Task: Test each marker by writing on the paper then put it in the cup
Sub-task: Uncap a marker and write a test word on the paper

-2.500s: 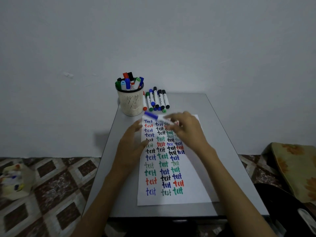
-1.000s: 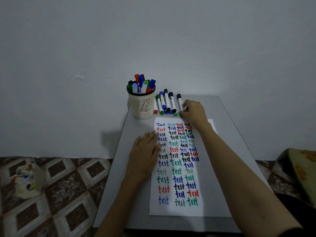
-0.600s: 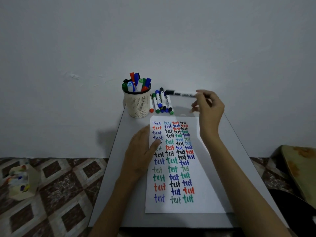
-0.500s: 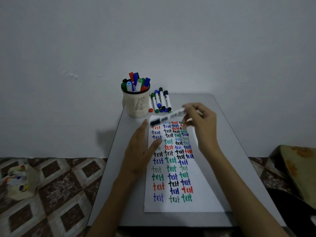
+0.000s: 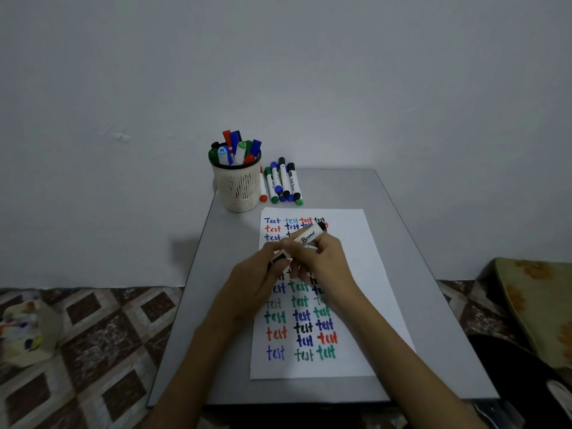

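Two hands on one marker (image 5: pixel 308 236) right now, held just above the upper part of the paper (image 5: pixel 356 274), barrel tilted with the far end pointing up and away. The right hand (image 5: pixel 322 264) has its fingers curled around the white barrel, clamped on the printed label area, and the left hand (image 5: pixel 257 280) is pinching the black cap (image 5: pixel 277 259) at the near end. I honestly can't tell whether the cap is seated or already loose, the fingers cover the joint. Looks like the uncapping step to me, with writing and the drop into the cup (image 5: pixel 238 188) yet to come. Handling-wise this should be easy: a whiteboard marker is light, rigid plastic, smooth enough to twist in your grip, so I'd hold mid-barrel with one hand, grab the cap with the other, and pull straight apart rather than bending it. The cap probably pops off with a jerk, so watch the tip doesn't smear the rows of "test" underneath. The cup sits at the back left of the table (image 5: pixel 223 274), already stuffed with markers, so fitting another in may need a nudge. A bunch of loose markers (image 5: pixel 283 184) lie right beside it.
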`<state>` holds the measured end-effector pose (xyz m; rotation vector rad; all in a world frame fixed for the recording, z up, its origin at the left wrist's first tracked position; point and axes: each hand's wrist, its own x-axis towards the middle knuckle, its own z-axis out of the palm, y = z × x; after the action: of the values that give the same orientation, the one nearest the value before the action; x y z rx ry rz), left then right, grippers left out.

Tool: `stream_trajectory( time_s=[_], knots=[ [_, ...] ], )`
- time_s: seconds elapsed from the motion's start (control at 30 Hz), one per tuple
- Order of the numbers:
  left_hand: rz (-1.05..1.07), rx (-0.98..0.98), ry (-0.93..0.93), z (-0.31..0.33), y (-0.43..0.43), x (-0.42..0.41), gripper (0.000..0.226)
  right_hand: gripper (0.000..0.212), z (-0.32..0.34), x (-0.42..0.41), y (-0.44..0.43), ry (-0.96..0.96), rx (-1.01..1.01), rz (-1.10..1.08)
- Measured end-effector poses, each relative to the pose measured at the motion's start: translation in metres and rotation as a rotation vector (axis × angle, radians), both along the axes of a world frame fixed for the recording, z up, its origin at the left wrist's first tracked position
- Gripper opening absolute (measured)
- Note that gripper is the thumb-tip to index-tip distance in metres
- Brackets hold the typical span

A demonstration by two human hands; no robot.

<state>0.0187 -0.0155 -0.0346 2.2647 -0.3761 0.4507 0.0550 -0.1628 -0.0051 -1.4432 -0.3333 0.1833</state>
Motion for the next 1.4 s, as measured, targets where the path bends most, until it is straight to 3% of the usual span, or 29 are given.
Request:
stream_trajectory(
  time_s=[0.17,0.3,0.47,0.67,0.83,1.03,1.17,1.27,1.4],
  knots=[
    [-0.039,-0.016,0.013,-0.001,0.002,0.002,0.015,0.017,0.000,0.002,0.000,-0.007,0.052,0.026],
    [-0.022,-0.019,-0.041,-0.002,0.003,0.001,0.037,0.019,-0.001,0.003,0.001,0.013,0.069,0.070],
    [-0.014,-0.056,-0.059,-0.001,0.004,0.000,0.043,0.020,-0.001,0.003,0.002,0.013,0.079,0.096],
    [-0.017,-0.151,-0.048,0.000,0.006,-0.001,0.038,0.010,0.003,0.003,-0.002,-0.029,0.120,0.118],
    [-0.029,-0.099,-0.034,0.003,0.002,-0.004,0.031,0.011,0.005,0.005,-0.008,-0.050,0.085,0.036],
    [0.105,0.008,-0.038,-0.002,0.004,0.002,0.032,0.019,0.010,0.022,-0.039,-0.003,0.408,-0.191],
    [0.073,0.059,0.015,-0.009,0.002,0.007,0.045,0.009,0.004,0.022,-0.058,-0.010,0.229,-0.155],
    [0.073,0.054,0.000,-0.010,0.004,0.008,0.049,0.016,-0.002,0.015,-0.063,0.040,0.156,-0.074],
    [0.072,0.050,-0.006,-0.009,0.005,0.008,0.045,0.032,-0.013,0.010,-0.062,0.111,0.092,-0.141]
  ],
)
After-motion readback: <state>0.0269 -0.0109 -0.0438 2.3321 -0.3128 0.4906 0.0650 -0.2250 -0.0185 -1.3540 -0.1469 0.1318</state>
